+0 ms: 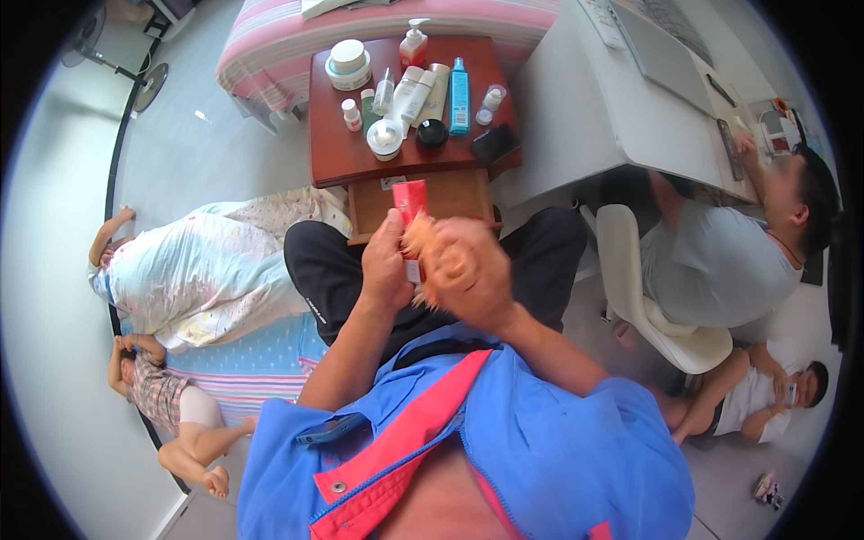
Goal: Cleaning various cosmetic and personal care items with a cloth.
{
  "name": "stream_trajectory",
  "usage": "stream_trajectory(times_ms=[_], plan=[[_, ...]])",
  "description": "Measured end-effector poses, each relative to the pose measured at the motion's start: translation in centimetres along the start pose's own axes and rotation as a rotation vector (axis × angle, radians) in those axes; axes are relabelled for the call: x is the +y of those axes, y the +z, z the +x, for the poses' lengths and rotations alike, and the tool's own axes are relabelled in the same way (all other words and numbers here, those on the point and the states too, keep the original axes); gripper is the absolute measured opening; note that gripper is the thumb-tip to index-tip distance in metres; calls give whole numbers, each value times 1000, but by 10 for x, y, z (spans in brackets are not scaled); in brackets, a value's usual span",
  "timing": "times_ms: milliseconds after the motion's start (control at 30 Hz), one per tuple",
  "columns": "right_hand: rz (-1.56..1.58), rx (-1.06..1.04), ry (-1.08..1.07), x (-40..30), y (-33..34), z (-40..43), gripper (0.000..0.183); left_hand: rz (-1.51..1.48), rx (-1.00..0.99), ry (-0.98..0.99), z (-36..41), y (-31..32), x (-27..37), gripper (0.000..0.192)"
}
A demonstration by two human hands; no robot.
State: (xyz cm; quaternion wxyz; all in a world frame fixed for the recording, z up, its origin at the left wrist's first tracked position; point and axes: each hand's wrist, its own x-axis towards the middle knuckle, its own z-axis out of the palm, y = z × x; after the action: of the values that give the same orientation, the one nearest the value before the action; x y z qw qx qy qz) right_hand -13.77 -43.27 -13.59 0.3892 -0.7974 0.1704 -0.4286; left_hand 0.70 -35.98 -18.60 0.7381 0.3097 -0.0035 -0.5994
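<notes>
My left hand [386, 260] grips a narrow red carton [410, 197], which stands out past the thumb over a pulled-out wooden drawer [368, 206]. In my right hand [484, 260] is a peach-orange brush [425, 236] with shaggy bristles, held against the carton's side. The hand and brush are blurred, so the handle cannot be made out. Beyond the drawer stands a reddish-brown wooden cabinet [331, 155]. On its top are a pump bottle [413, 48], a blue bottle [460, 101], a black round jar [431, 133], a white-lidded jar [385, 140], several tubes [420, 98] and a black wallet-like item [495, 144].
A person [715, 256] sits on a white chair [624, 270] at a white desk [580, 101] to the right; another [742, 405] sits behind. Two people [202, 270] [162, 398] lie on floor mats at left. A pink striped bed [263, 61] and a fan [150, 88] stand ahead.
</notes>
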Motion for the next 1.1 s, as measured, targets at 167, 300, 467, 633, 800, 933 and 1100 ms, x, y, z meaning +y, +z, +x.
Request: stream_trajectory(times_ms=[167, 300, 467, 633, 800, 933, 1100], plan=[[45, 377, 62, -5, -23, 39, 41, 396, -182, -38, -19, 14, -11, 37], [-63, -108, 101, 5, -30, 34, 29, 345, -276, -92, -20, -4, -20, 37], [124, 232, 480, -3, -16, 19, 41, 206, -172, -91, -20, 4, -10, 40], [24, -24, 435, -14, 13, -10, 56, 104, -36, 222, -5, 10, 1, 40], [88, 108, 523, -11, 8, -1, 53, 188, -5, 231, -10, 25, 1, 38], [248, 293, 498, -6, -2, 20, 51, 337, -78, 188, -13, 18, -18, 45], [-97, -78, 152, -12, 8, 5, 56, 44, -60, 74, -9, 20, 3, 39]])
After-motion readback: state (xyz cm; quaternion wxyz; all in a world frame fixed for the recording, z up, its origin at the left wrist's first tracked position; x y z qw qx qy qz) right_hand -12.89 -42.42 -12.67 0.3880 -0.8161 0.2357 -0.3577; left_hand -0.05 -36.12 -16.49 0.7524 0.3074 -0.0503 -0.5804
